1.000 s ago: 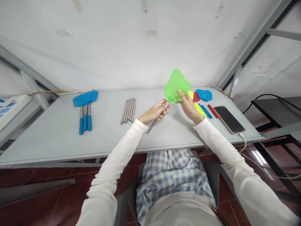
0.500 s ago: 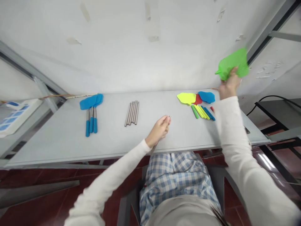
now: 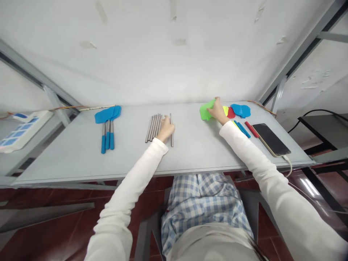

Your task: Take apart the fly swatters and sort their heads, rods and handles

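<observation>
Green swatter head sits on the bench near the colored pile, right hand basically pinning it with fingers spread, left hand fingers together beside a steel rod kept apart from the row.

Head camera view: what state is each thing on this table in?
Left hand: resting at the ends of the metal rods.
Metal rods: lying side by side.
Loose metal rod: lying apart from the others.
Right hand: on the green swatter head.
Green swatter head: low against the table.
Phone: face up, screen dark, cable attached.
</observation>
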`<state>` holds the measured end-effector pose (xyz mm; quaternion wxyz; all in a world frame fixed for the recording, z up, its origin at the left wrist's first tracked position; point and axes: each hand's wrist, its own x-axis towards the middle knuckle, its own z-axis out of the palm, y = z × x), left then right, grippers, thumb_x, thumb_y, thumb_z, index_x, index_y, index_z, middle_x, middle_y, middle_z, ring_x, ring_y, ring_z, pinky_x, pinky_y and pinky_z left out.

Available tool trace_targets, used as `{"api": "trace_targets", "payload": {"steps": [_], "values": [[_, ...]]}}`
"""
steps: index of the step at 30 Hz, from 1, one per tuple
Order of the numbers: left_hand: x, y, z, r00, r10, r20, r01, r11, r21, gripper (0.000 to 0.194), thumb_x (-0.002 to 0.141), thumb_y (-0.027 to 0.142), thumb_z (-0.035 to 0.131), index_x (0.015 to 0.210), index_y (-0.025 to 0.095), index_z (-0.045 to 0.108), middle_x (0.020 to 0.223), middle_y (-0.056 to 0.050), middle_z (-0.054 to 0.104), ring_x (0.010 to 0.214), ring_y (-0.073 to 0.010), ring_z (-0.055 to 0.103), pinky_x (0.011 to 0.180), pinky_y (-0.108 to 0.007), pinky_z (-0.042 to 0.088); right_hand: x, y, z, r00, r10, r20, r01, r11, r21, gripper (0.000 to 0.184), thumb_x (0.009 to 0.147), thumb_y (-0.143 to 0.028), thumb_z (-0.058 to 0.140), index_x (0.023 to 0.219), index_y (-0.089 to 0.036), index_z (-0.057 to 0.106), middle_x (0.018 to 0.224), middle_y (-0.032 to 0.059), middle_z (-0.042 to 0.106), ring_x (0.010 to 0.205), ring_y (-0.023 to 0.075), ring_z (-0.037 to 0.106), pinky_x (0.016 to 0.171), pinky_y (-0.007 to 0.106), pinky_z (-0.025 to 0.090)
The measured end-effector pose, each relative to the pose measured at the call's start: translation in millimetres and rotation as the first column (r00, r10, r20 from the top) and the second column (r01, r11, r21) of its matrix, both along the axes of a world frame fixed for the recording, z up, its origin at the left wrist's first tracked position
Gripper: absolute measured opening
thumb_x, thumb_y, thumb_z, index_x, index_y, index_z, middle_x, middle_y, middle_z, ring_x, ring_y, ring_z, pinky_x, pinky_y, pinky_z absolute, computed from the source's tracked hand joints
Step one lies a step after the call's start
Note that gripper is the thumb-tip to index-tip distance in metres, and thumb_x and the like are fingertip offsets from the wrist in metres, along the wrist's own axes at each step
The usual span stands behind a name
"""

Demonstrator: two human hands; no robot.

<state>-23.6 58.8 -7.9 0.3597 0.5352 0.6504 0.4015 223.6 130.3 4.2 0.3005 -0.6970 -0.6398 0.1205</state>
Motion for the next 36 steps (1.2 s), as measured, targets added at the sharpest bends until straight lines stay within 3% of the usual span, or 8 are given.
{"api": "trace_targets", "payload": {"steps": [3, 5, 8, 12, 15, 23, 32, 36], "values": [[-5, 7, -10.2, 0.93, 0.046, -0.365, -0.019, 0.997, 0.078, 0.085, 0.068, -0.006, 0.052, 0.151, 0.005, 0.039, 0.158, -0.029, 0.027, 0.152, -0.0382, 0.024, 0.122, -0.049, 0.029, -1, -10, -2.4, 0.945, -0.042, 0.323, 0.017, 0.997, 0.08, 0.069, 0.092, -0.024, 0.057, 0.15, 0.003, 0.032, 0.143, 0.033, 0.045, 0.132, 0.0408, 0.044, 0.106, 0.051, 0.036], [-9, 6, -15.1, 0.852, 0.027, -0.523, 0.019, 0.996, 0.083, 0.08, 0.072, -0.004, 0.051, 0.151, 0.002, 0.04, 0.161, -0.031, 0.02, 0.153, -0.0415, 0.018, 0.124, -0.054, 0.021, 4, -18, -5.0, 0.908, -0.027, 0.418, -0.011, 0.996, 0.089, 0.061, 0.098, -0.032, 0.048, 0.15, -0.001, 0.036, 0.152, 0.0318, 0.036, 0.136, 0.0416, 0.039, 0.107, 0.052, 0.034], [-16, -1, -20.2, 0.753, 0.034, -0.657, 0.033, 0.996, 0.089, 0.062, 0.082, 0.005, 0.046, 0.143, 0.009, 0.053, 0.163, -0.026, 0.025, 0.154, -0.0406, 0.017, 0.123, -0.06, 0.014, 13, -27, -10.8, 0.885, 0.032, 0.464, -0.031, 0.999, -0.009, 0.053, 0.102, -0.034, 0.036, 0.142, -0.001, 0.047, 0.148, 0.0304, 0.043, 0.133, 0.0401, 0.042, 0.107, 0.052, 0.033], [-29, -13, -20.9, 0.724, 0.056, -0.687, -0.034, 0.998, 0.046, 0.051, 0.095, 0.021, 0.041, 0.143, 0.021, 0.057, 0.165, -0.017, 0.029, 0.154, -0.0424, 0.013, 0.12, -0.069, 0.009, 13, -34, -17.8, 0.868, 0.142, 0.475, -0.069, 0.984, -0.167, 0.052, 0.103, -0.038, 0.033, 0.13, 0.0, 0.056, 0.135, 0.0301, 0.054, 0.125, 0.039, 0.048, 0.106, 0.051, 0.033], [-38, -20, -17.9, 0.73, 0.025, -0.683, -0.049, 0.999, -0.016, 0.051, 0.099, 0.031, 0.039, 0.148, 0.027, 0.053, 0.165, -0.017, 0.028, 0.15, -0.0484, 0.02, 0.112, -0.075, 0.019, 1, -36, -19.9, 0.85, 0.191, 0.491, -0.109, 0.976, -0.19, 0.052, 0.102, -0.038, 0.031, 0.13, -0.001, 0.055, 0.138, 0.029, 0.054, 0.126, 0.0397, 0.048, 0.107, 0.053, 0.031], [-75, -30, -13.3, 0.599, 0.08, -0.797, -0.11, 0.994, 0.016, 0.053, 0.1, 0.032, 0.034, 0.15, 0.026, 0.052, 0.163, -0.015, 0.034, 0.142, -0.0438, 0.036, 0.11, -0.06, 0.036, -14, -33, -25.1, 0.839, 0.092, 0.536, -0.035, 0.993, -0.116, 0.051, 0.101, -0.032, 0.032, 0.131, 0.003, 0.054, 0.136, 0.0314, 0.054, 0.127, 0.0417, 0.048, 0.106, 0.055, 0.033], [-114, -25, -14.8, 0.639, 0.036, -0.769, -0.073, 0.997, -0.013, 0.052, 0.1, 0.033, 0.036, 0.148, 0.028, 0.053, 0.164, -0.015, 0.03, 0.146, -0.0416, 0.033, 0.113, -0.063, 0.031, 0, -24, -34.3, 0.88, 0.253, 0.401, -0.225, 0.967, -0.117, 0.055, 0.102, -0.035, 0.025, 0.146, -0.011, 0.047, 0.156, 0.0207, 0.043, 0.14, 0.0363, 0.041, 0.115, 0.064, 0.023], [-129, -26, -10.8, 0.687, 0.081, -0.722, -0.095, 0.995, 0.02, 0.05, 0.1, 0.035, 0.038, 0.147, 0.029, 0.054, 0.162, -0.016, 0.033, 0.148, -0.0399, 0.03, 0.114, -0.065, 0.028, 4, -24, -37.3, 0.896, 0.175, 0.408, -0.17, 0.984, -0.05, 0.056, 0.101, -0.031, 0.025, 0.15, -0.007, 0.042, 0.16, 0.0224, 0.037, 0.146, 0.0348, 0.035, 0.117, 0.063, 0.023]]}}
